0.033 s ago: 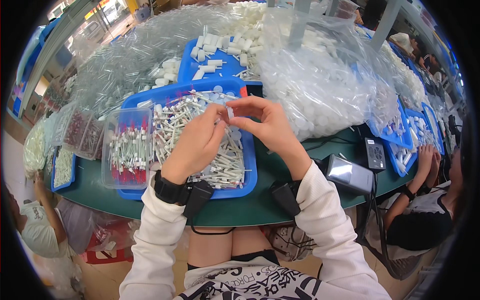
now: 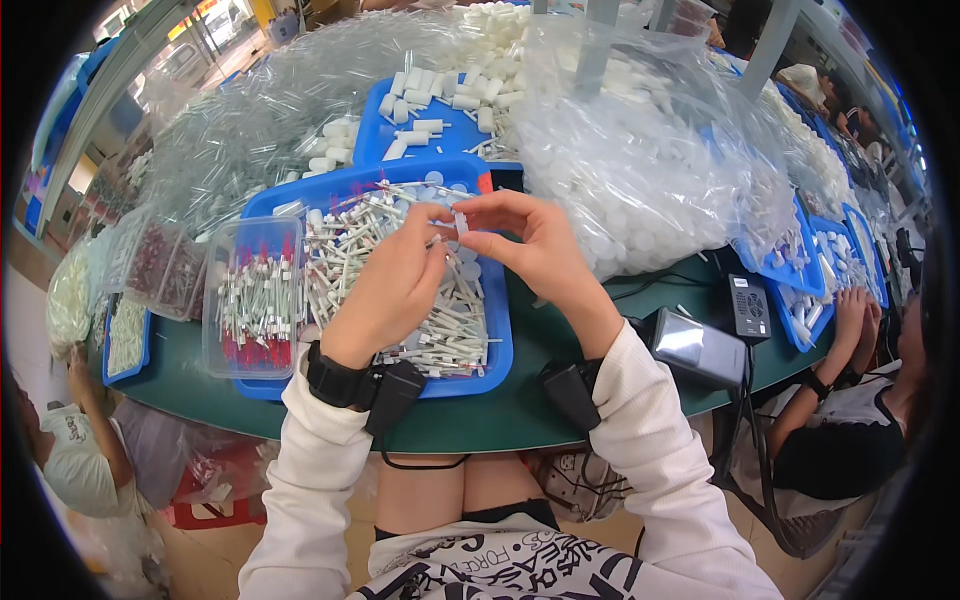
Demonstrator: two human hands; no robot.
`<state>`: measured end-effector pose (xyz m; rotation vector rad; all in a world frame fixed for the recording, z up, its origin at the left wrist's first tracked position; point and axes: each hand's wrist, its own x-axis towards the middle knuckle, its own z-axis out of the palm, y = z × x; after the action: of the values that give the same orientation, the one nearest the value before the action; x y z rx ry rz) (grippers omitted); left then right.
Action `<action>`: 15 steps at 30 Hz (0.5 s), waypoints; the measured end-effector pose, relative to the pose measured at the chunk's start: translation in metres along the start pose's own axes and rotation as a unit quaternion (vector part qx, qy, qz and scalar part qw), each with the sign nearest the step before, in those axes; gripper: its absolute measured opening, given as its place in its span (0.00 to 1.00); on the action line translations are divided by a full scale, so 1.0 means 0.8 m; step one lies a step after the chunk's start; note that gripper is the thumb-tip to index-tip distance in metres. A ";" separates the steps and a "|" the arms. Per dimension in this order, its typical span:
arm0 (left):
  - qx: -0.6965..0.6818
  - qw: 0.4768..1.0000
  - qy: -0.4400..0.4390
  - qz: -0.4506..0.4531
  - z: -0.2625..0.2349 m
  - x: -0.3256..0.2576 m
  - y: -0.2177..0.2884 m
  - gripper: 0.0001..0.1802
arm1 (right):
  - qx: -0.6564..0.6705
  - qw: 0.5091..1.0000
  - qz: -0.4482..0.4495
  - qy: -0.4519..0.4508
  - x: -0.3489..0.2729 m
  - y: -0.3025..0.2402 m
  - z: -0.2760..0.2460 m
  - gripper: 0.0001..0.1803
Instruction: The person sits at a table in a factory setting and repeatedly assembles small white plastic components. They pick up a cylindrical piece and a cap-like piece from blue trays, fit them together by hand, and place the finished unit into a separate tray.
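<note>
My left hand and my right hand meet over a blue tray heaped with thin white tubes. The right thumb and forefinger pinch a small white cap. The left fingertips are closed on a thin white tube that touches this cap; most of the tube is hidden by the fingers. Both wrists wear black bands with small black units, and both sleeves are white.
A clear box of red-and-white tubes stands left of the tray. Behind are a second blue tray of white caps and big clear bags of white parts. A grey box and black adapter lie right. Other people sit at both sides.
</note>
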<state>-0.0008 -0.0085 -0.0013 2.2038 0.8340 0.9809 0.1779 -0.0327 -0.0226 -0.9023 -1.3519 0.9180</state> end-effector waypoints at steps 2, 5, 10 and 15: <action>-0.012 1.000 0.011 0.001 0.002 0.001 0.001 0.11 | -0.011 1.000 0.007 -0.012 0.000 0.001 -0.004 0.14; 0.004 0.999 0.036 0.018 0.003 0.004 -0.012 0.11 | -0.027 0.999 0.025 -0.026 0.000 -0.005 -0.006 0.15; 0.086 0.995 0.041 0.024 -0.007 0.008 -0.016 0.07 | -0.077 0.997 -0.003 0.003 0.000 -0.004 -0.009 0.14; 0.109 0.990 0.059 0.074 -0.006 0.008 -0.011 0.06 | -0.127 0.992 -0.005 0.001 -0.002 -0.008 -0.009 0.14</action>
<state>-0.0037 0.0030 -0.0024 2.4425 0.8777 1.1466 0.1855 -0.0368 -0.0179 -1.0884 -1.4925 0.7468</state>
